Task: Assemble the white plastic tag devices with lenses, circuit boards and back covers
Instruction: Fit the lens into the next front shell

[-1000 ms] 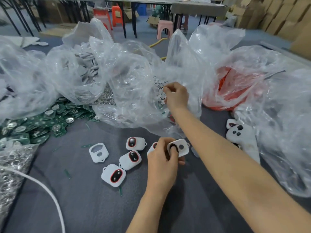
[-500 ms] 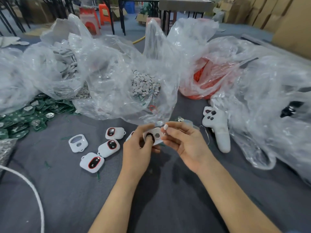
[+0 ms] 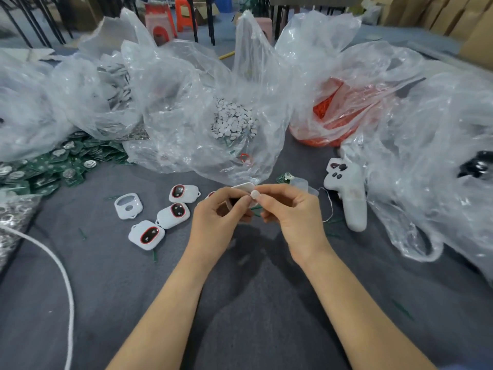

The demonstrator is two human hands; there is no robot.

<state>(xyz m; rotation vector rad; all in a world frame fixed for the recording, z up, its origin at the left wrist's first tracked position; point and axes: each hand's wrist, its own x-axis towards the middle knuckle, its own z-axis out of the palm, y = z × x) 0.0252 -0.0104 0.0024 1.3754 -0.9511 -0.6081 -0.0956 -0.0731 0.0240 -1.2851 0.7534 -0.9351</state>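
Two hands meet at the middle of the frame, above the grey tabletop (image 3: 240, 316). The left hand (image 3: 216, 220) has its grip curled round a white tag shell (image 3: 244, 187), whose top edge shows above the fingers. The right hand (image 3: 290, 212) has its grip closed to a pinch, thumb and forefinger on a small white round disc (image 3: 255, 194) just beside the shell's upper edge; whether the two touch cannot be told. Left of the hands lie three tags (image 3: 173, 214) with red-rimmed dark lenses and one empty shell (image 3: 128, 206). Green circuit boards (image 3: 53, 166) are heaped at the left edge. A clear bag of white discs (image 3: 234, 121) sits above centre, and a white handset (image 3: 346, 193) lies to the right.
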